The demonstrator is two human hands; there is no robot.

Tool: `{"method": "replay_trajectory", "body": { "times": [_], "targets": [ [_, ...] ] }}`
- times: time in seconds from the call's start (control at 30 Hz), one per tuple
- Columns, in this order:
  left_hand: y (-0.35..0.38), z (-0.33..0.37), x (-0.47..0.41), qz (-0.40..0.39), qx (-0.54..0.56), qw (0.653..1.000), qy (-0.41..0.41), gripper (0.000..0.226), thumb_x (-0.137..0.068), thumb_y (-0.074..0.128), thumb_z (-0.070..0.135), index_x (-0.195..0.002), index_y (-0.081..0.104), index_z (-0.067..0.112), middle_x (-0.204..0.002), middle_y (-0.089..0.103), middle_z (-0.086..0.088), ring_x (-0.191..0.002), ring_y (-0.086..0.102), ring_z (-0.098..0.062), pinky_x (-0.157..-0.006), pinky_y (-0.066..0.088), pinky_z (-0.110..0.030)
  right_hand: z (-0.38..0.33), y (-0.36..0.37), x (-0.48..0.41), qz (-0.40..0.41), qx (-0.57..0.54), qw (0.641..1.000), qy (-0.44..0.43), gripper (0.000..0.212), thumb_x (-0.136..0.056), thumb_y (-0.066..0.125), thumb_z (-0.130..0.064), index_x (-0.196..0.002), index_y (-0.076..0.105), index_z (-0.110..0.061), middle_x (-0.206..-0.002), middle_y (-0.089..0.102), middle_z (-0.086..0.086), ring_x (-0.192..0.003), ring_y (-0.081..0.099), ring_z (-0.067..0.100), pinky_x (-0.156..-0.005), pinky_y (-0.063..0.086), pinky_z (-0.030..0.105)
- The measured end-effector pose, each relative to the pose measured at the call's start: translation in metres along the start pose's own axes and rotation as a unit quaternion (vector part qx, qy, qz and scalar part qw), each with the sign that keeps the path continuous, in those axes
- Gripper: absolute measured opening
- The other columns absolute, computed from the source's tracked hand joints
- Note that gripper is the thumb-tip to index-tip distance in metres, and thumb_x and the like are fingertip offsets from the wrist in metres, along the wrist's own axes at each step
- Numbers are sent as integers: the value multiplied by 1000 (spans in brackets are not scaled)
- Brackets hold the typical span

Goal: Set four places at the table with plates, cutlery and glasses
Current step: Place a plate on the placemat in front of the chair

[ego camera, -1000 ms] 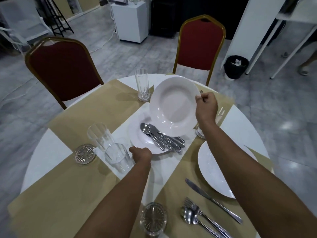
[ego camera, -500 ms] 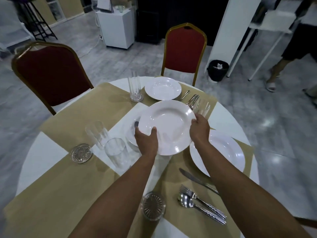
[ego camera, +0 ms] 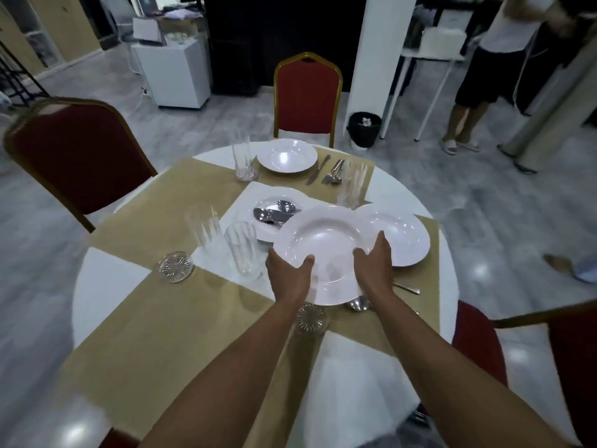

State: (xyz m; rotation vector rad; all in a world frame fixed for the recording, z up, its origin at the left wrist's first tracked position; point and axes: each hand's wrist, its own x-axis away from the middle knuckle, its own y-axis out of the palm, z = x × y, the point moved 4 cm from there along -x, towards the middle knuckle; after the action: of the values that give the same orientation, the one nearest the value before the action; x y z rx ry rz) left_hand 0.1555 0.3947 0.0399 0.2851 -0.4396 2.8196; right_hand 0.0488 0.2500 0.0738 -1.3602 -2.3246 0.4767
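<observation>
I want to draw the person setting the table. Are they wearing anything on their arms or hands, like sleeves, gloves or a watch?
No. Both forearms are bare, with no sleeves in view. The left hand and right hand have no gloves, and I see no watch, bracelet or ring on either one.

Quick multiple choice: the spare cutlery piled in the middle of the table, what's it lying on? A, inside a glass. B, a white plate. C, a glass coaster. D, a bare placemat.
B: the spare cutlery lies on the centre plate, just beyond the held plate that the left hand and right hand grip by its rim.
</observation>
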Motion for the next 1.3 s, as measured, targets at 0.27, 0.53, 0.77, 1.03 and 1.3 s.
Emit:
{"method": "replay_trajectory", "body": {
  "times": [0.27,0.53,0.77,1.03,1.3],
  "targets": [
    [-65,-62,59,-46,-20,998,-34,91,-81,71,38,-151,19,11,-154,27,-9,-141,31,-26,-115,30,-44,37,11,118,37,-19,999,34,58,-87,53,-14,-142,38,-17,-141,47,5,-127,49,29,-101,44,40],
    [-151,-104,65,-21,-58,997,-40,85,-69,65,47,-141,36,14,-141,46,-7,-127,48,-29,-105,42,-49,47,71,191,-12,-12,999,44,73,-90,55,-16,-153,19,-21,-156,29,1,-138,40,26,-107,42,43],
    [-225,-147,51,-10,-112,992,-51,83,-70,67,44,-141,36,13,-140,45,-8,-126,48,-30,-104,41,-52,59,138,229,-78,12,996,40,73,-71,54,-34,-140,31,-34,-137,50,-8,-124,52,20,-100,49,44],
    [-250,-158,34,-12,-145,988,-46,78,-76,65,42,-142,34,15,-143,42,-7,-128,46,-29,-106,40,-51,70,170,236,-98,97,989,55,74,-85,59,-32,-150,27,-19,-153,39,-1,-140,33,28,-111,36,44],
    [-237,-159,23,-34,-120,991,-40,85,-74,55,60,-144,33,20,-146,41,-3,-133,42,-26,-110,36,-50,84,166,233,-70,92,991,61,71,-84,56,-33,-148,28,-24,-147,46,-4,-133,36,28,-107,39,45]
  ]
}}
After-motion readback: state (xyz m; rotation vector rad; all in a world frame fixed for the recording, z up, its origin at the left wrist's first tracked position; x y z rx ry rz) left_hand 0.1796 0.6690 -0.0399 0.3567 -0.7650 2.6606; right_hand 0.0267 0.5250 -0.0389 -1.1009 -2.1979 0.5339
